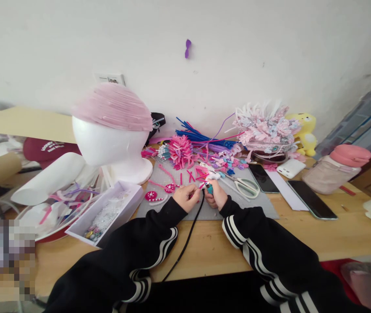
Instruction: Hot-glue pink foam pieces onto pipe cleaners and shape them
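My right hand (215,195) is wrapped round a teal glue gun (209,188), its black cord (192,234) running down over the table edge. Close beside it, my left hand (186,198) is closed in a pinch; what lies between the fingertips is too small to make out. A short pink stem shows between the two hands. Both are over a grey mat (187,213). Beyond them lie short pink pipe cleaner pieces (190,176) and white-handled scissors (249,188). Left of my left hand are round pink pieces with white beads (150,195).
At left stand a white foam head (110,148) with a pink cap and a white box of clear beads (102,221). Blue pipe cleaners (205,135) and a pink fluffy headpiece (266,130) lie behind. Phones (312,199) and a pink-lidded jar (332,169) are at right.
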### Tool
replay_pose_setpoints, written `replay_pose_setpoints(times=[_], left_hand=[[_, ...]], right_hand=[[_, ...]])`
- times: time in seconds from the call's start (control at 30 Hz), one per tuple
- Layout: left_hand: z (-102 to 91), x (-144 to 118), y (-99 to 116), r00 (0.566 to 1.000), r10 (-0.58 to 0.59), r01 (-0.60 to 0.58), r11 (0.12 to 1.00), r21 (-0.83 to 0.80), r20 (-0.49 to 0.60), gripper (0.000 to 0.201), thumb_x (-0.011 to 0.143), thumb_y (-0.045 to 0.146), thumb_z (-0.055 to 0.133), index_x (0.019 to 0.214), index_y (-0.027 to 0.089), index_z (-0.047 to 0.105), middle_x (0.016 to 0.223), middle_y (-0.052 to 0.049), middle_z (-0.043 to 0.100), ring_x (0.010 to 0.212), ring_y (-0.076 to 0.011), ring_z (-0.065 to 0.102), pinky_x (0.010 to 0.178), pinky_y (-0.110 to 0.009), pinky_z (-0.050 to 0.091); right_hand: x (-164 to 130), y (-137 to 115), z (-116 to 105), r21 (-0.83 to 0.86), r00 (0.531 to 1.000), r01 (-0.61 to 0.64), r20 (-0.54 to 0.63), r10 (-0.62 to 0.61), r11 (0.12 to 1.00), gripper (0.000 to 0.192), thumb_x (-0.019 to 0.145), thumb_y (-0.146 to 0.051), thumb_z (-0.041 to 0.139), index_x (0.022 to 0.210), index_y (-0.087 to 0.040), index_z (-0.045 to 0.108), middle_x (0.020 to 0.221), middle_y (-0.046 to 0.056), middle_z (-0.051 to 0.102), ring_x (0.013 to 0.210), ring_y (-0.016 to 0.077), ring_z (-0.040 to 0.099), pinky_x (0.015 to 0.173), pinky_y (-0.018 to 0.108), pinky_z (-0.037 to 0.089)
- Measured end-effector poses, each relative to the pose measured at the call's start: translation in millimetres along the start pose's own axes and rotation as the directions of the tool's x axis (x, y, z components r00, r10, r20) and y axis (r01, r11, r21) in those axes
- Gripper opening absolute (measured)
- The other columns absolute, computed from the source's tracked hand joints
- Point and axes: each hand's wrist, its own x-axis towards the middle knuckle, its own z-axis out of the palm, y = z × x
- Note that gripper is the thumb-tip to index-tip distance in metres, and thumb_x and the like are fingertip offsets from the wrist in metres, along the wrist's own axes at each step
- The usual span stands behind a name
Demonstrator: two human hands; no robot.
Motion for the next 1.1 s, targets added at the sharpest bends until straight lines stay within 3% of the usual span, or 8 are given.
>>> replay_pose_setpoints(times=[0.33, 0.5, 0.6, 0.8, 0.9, 1.1], left_hand=[[2.7, 0, -3, 1.000, -0.013, 0.013, 1.000, -0.005, -0.018, 0.027, 0.076, 0.031, 0.035, 0.054, 0.017, 0.042, 0.044, 0.005, 0.040, 0.041, -0.0061, 0.039, 0.049, -0.019, 0.034], [3.0, 0, -5, 1.000, -0.026, 0.025, 0.999, -0.021, -0.002, 0.029, 0.078, 0.033, 0.032, 0.054, 0.018, 0.042, 0.041, 0.005, 0.040, 0.042, -0.0071, 0.040, 0.048, -0.020, 0.034], [0.8, 0, -3, 0.999, -0.040, 0.040, 0.999, -0.024, 0.009, 0.030, 0.079, 0.033, 0.031, 0.054, 0.018, 0.041, 0.041, 0.005, 0.041, 0.043, -0.0077, 0.041, 0.048, -0.020, 0.034], [-0.3, 0, -2, 0.997, -0.039, 0.042, 0.998, -0.048, 0.060, 0.035, 0.080, 0.033, 0.029, 0.053, 0.018, 0.045, 0.041, 0.004, 0.044, 0.044, -0.0080, 0.045, 0.049, -0.020, 0.036], [-1.5, 1, -2, 0.996, -0.041, 0.045, 0.998, -0.046, 0.075, 0.036, 0.081, 0.032, 0.029, 0.054, 0.018, 0.048, 0.042, 0.004, 0.045, 0.044, -0.0078, 0.045, 0.050, -0.020, 0.037], [-6.9, 3, -5, 0.986, 0.073, -0.058, 0.993, 0.107, -0.148, 0.025, 0.079, 0.029, 0.037, 0.072, 0.016, 0.058, 0.065, -0.003, 0.055, 0.064, -0.0119, 0.049, 0.065, -0.025, 0.039]], right_hand=[[0, -2, -2, 0.105, 1.000, 0.017, -0.015, -0.015, 0.994, 0.059, 0.070, -0.069, 0.016, 0.044, -0.019, 0.032, 0.026, -0.008, 0.019, 0.021, 0.0029, 0.012, 0.024, 0.016, 0.006], [-2, -1, 1, 0.161, 0.975, 0.219, -0.001, -0.222, 0.962, 0.040, 0.066, -0.055, 0.047, 0.057, -0.016, 0.045, 0.028, -0.011, 0.023, 0.023, 0.0021, 0.017, 0.026, 0.015, 0.010], [-3, 1, 3, 0.136, 0.961, 0.275, -0.025, -0.275, 0.952, 0.030, 0.057, -0.040, 0.063, 0.060, -0.015, 0.047, 0.029, -0.013, 0.024, 0.024, 0.0013, 0.020, 0.027, 0.015, 0.011], [-2, 2, 5, 0.104, 0.952, 0.305, -0.050, -0.301, 0.947, 0.026, 0.053, -0.032, 0.067, 0.061, -0.015, 0.050, 0.030, -0.012, 0.030, 0.026, 0.0014, 0.023, 0.029, 0.017, 0.012], [-2, 1, 6, 0.074, 0.929, 0.361, -0.117, -0.352, 0.930, 0.024, 0.056, -0.032, 0.065, 0.058, -0.016, 0.047, 0.028, -0.011, 0.031, 0.025, 0.0020, 0.022, 0.030, 0.018, 0.012], [-1, -1, 4, 0.056, 0.914, 0.370, -0.199, -0.353, 0.927, 0.023, 0.060, -0.034, 0.060, 0.059, -0.018, 0.043, 0.028, -0.012, 0.029, 0.024, 0.0027, 0.020, 0.029, 0.019, 0.010]])
